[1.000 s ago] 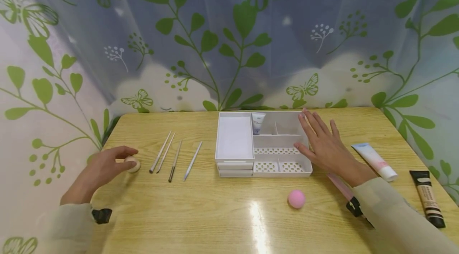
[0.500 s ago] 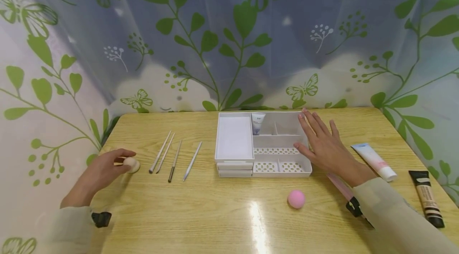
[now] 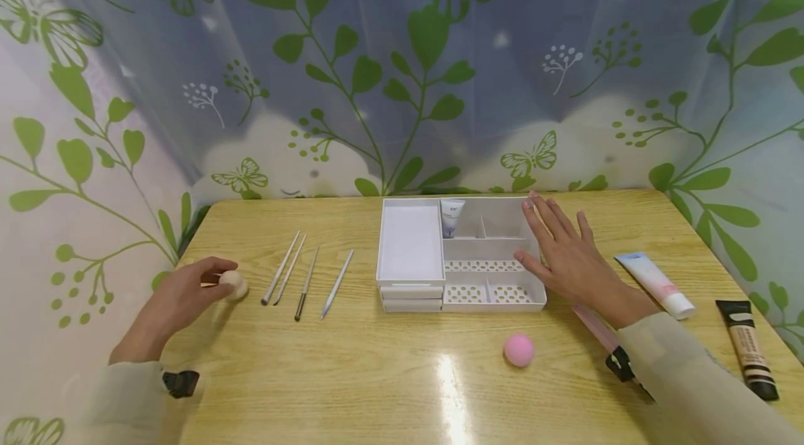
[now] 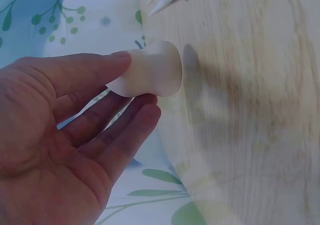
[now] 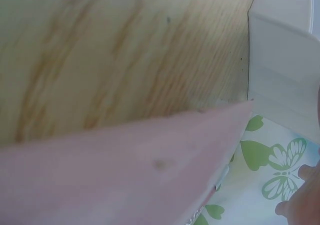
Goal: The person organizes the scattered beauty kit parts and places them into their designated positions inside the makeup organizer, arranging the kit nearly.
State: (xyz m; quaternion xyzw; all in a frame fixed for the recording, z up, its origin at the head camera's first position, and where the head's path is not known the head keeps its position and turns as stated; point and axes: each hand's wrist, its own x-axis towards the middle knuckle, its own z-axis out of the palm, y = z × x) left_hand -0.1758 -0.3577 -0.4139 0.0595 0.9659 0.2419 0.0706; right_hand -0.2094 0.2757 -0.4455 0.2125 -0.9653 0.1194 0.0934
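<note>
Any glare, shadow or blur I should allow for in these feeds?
Head view: a bright glare streak on the table, below and left of the pink ball; left wrist view: a soft shadow right of the held cream-coloured piece; right wrist view: the pink strip looms large and blurred.

Left hand (image 4: 65, 150) pinches pale, waisted sponge (image 4: 157, 70) near its narrow middle — wood-grain counter (image 4: 260, 110) beyond fingertips, leaf-print cloth (image 4: 100, 5) behind hand — white tapered tips (image 4: 163, 3) farther off.
</note>
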